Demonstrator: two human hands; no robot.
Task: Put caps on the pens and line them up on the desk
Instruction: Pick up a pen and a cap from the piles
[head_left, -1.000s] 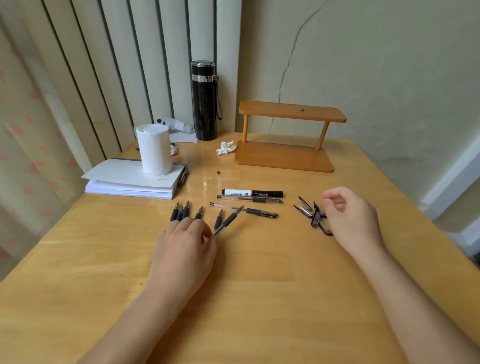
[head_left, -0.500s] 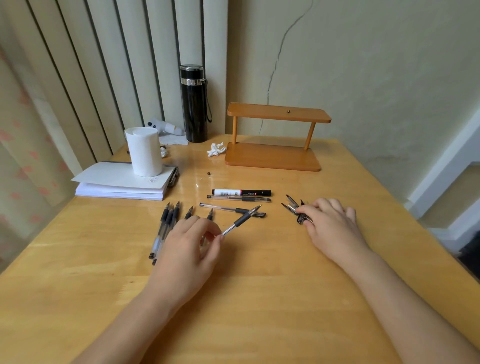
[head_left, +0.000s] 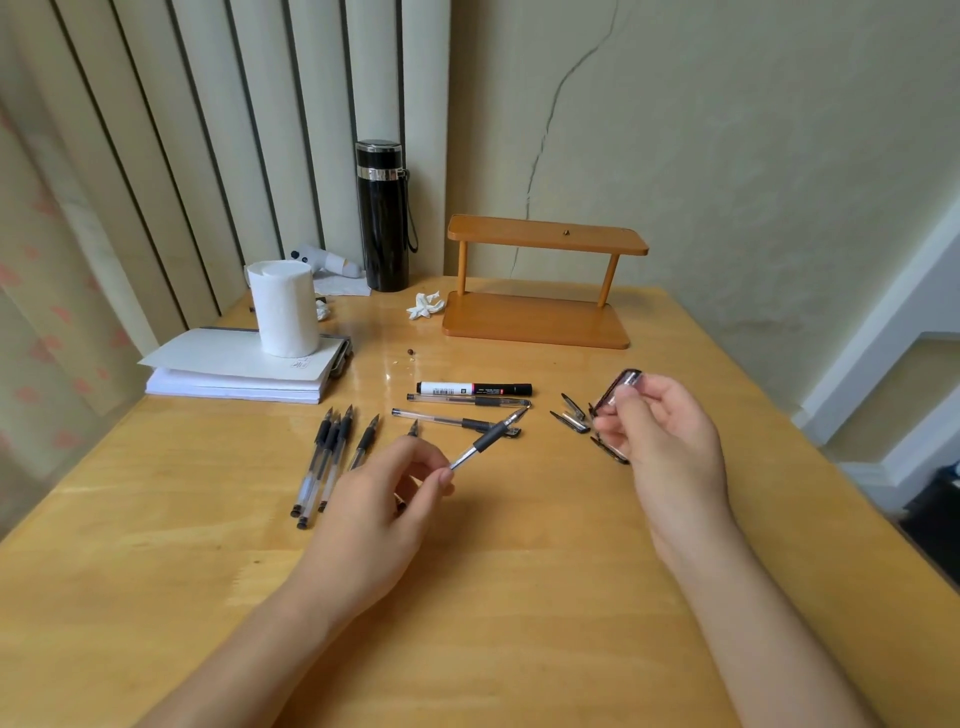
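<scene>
The left hand (head_left: 384, 488) is pinching an uncapped pen (head_left: 488, 439) above the desk (head_left: 519, 597), its tip pointing up and right. The right hand (head_left: 660, 441) is holding a cap (head_left: 618, 389) aloft. Loose caps (head_left: 574, 415) are lying beside it; uncapped pens (head_left: 327, 457) are lying left.

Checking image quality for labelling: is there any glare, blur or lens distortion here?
Head view: glare patch on the desk near the marker; the wide lens bows the blinds; the cap in the right hand is slightly blurred; the pens are sharp.
</scene>
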